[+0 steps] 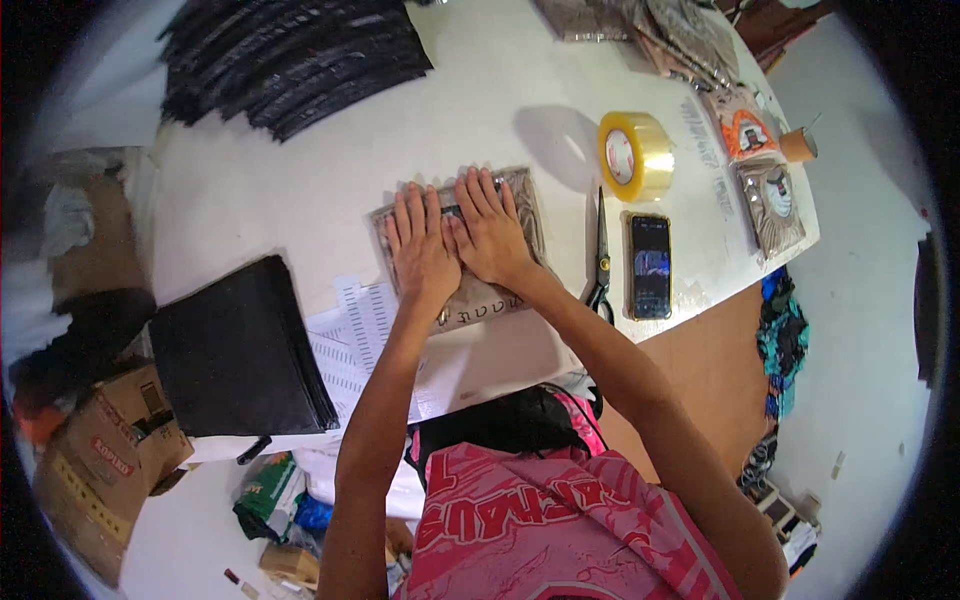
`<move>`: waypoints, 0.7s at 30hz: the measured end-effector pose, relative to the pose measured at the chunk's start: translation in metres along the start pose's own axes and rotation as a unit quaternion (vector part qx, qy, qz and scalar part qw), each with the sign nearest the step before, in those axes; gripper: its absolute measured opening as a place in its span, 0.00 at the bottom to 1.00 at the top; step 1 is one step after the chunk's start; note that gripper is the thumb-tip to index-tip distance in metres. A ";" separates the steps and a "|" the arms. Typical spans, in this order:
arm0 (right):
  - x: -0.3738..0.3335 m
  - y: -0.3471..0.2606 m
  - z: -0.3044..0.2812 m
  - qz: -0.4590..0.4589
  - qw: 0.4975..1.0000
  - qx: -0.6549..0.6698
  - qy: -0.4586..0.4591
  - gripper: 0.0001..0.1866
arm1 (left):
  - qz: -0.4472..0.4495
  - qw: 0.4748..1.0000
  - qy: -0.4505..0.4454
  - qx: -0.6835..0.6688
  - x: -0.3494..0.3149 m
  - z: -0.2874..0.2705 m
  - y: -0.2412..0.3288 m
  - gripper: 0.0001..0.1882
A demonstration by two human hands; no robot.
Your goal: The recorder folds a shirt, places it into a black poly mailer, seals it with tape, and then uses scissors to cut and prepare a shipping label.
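Observation:
Both my hands lie flat on a folded brown garment in a clear plastic bag (478,308), which rests on the white table. My left hand (424,248) covers its left half, fingers stretched toward the far edge. Beside it, my right hand (492,235) presses on the right half with its fingers extended, the two thumbs close together. Dark lettering shows along the bag's near edge; the hands hide its middle. To the right are black-handled scissors (602,262), a phone with a lit screen (651,268) and a large roll of clear tape (650,158).
Black plastic mailer bags lie in a stack (235,350) at the left and a fanned row (300,60) at the far left. Printed paper sheets (362,325) lie near the stack. More bagged garments (770,210) line the right edge. A cardboard box (110,460) stands lower left.

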State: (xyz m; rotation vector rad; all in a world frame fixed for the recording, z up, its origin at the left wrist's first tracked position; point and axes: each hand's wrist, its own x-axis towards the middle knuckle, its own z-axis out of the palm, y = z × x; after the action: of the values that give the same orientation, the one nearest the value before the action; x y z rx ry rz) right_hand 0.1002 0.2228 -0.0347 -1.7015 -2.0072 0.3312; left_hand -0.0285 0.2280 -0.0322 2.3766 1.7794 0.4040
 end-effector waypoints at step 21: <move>-0.016 -0.003 -0.012 -0.071 0.990 -0.123 0.008 0.27 | 0.016 1.000 0.006 -0.014 -0.015 0.002 0.005 0.28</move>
State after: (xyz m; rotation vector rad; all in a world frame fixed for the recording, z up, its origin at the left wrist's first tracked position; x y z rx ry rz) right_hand 0.1050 0.2048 -0.0266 -1.6817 -2.2181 0.0207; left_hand -0.0275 0.2120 -0.0344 2.3916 1.7297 0.4465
